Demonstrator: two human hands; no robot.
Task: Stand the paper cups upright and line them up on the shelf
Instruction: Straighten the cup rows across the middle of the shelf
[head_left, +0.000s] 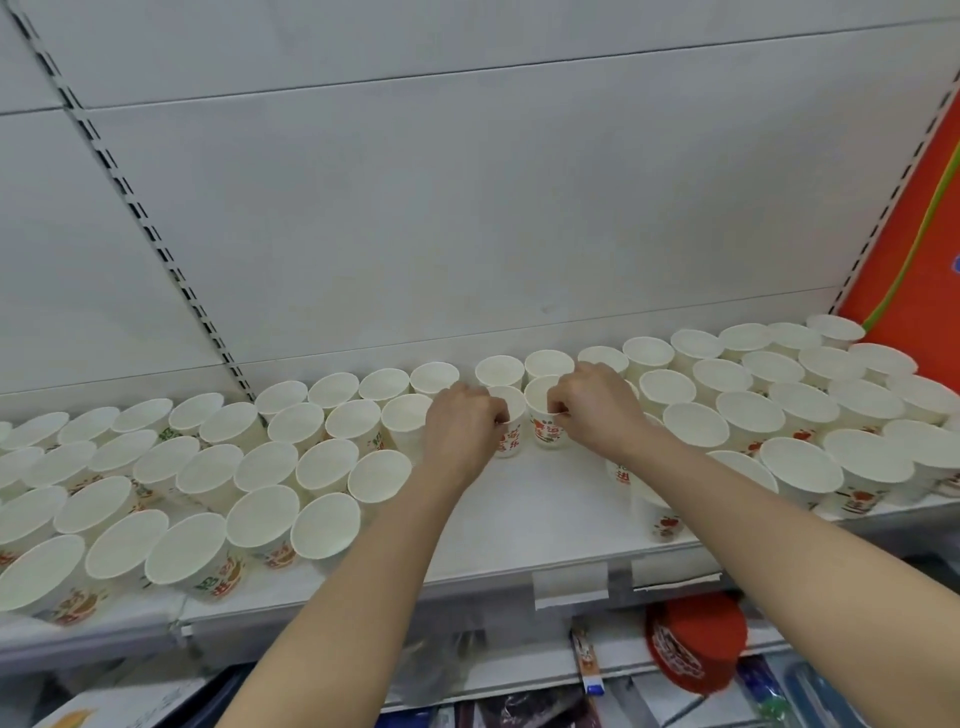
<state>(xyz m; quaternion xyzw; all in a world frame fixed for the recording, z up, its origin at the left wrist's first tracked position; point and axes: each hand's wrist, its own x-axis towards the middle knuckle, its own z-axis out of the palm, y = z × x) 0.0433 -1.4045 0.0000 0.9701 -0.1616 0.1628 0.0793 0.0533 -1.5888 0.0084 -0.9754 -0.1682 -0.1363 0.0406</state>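
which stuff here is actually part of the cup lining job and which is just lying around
Part of the job:
- left hand gripping a paper cup
- right hand gripping the neighbouring cup
- upright cups on the left and on the right
- shelf

Just lying about:
- red item on the lower level
- orange panel
- blank label holder

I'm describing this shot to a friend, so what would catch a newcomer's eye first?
Rows of upright paper cups crowd the white shelf, left and right, leaving a bare gap in the middle. There the left hand and right hand each pinch a cup's rim. An orange panel glows at far right.
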